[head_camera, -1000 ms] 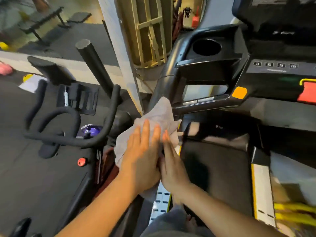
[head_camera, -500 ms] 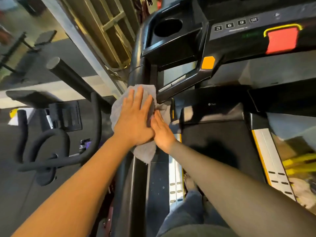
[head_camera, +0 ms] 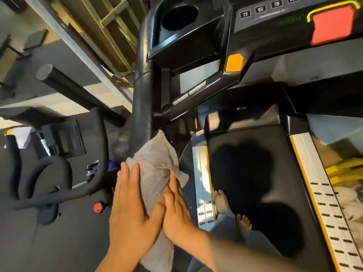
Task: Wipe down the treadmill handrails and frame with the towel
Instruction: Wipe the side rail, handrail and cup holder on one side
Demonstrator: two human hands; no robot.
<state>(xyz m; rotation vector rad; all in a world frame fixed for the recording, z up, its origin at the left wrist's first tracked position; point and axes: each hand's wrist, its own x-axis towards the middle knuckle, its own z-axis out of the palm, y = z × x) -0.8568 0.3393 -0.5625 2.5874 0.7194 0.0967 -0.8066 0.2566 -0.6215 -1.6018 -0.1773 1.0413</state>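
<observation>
A grey towel (head_camera: 155, 163) is draped over the treadmill's black left handrail (head_camera: 142, 99), low on the rail. My left hand (head_camera: 131, 209) presses flat on the towel's left side with straight fingers. From the right side, my right hand (head_camera: 174, 209) presses the same towel, fingers straight and touching the left hand. The rail runs up to the console (head_camera: 265, 20) with its cup holder (head_camera: 179, 15). The part of the rail under the towel is hidden.
The black belt (head_camera: 255, 173) with silver side rails (head_camera: 202, 183) lies to the right, my bare feet (head_camera: 222, 201) on it. An exercise bike's black handlebars (head_camera: 98, 154) stand close on the left. A red stop button (head_camera: 332, 24) and an orange patch (head_camera: 233, 62) mark the console.
Both hands and the towel have slid down the handrail towards me, from just under the console arm to the lower part of the rail.
</observation>
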